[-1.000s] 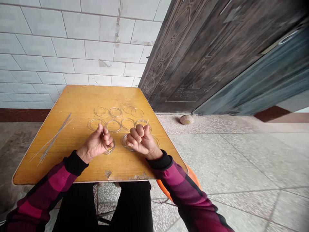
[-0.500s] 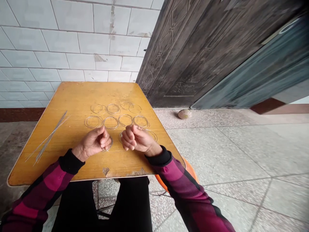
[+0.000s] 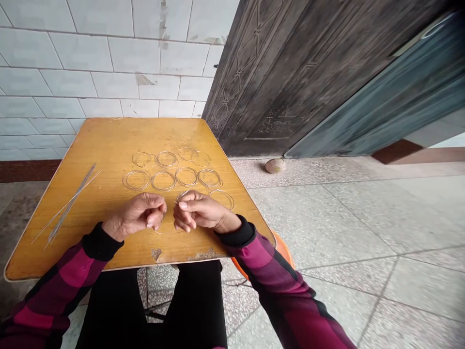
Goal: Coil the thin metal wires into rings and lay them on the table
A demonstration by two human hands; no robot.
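Observation:
My left hand (image 3: 140,213) and my right hand (image 3: 198,211) meet over the near middle of a small yellow wooden table (image 3: 109,140). Both are curled in a pinch on the same thin wire ring (image 3: 169,228), which hangs between and below the fingers. Several finished wire rings (image 3: 163,181) lie in two rows just beyond my hands, and one more ring (image 3: 222,198) lies right of my right hand. A bundle of straight wires (image 3: 69,206) lies on the table's left side.
A white tiled wall (image 3: 109,53) stands behind the table and a dark carved door (image 3: 308,72) to the right. A small round stone-like object (image 3: 275,166) lies on the terrazzo floor by the door. An orange stool edge (image 3: 281,247) shows under my right arm.
My fists have lowered and turned knuckles-up toward the table's near edge. The wire end that stuck up by the right hand no longer shows. The view has tilted slightly.

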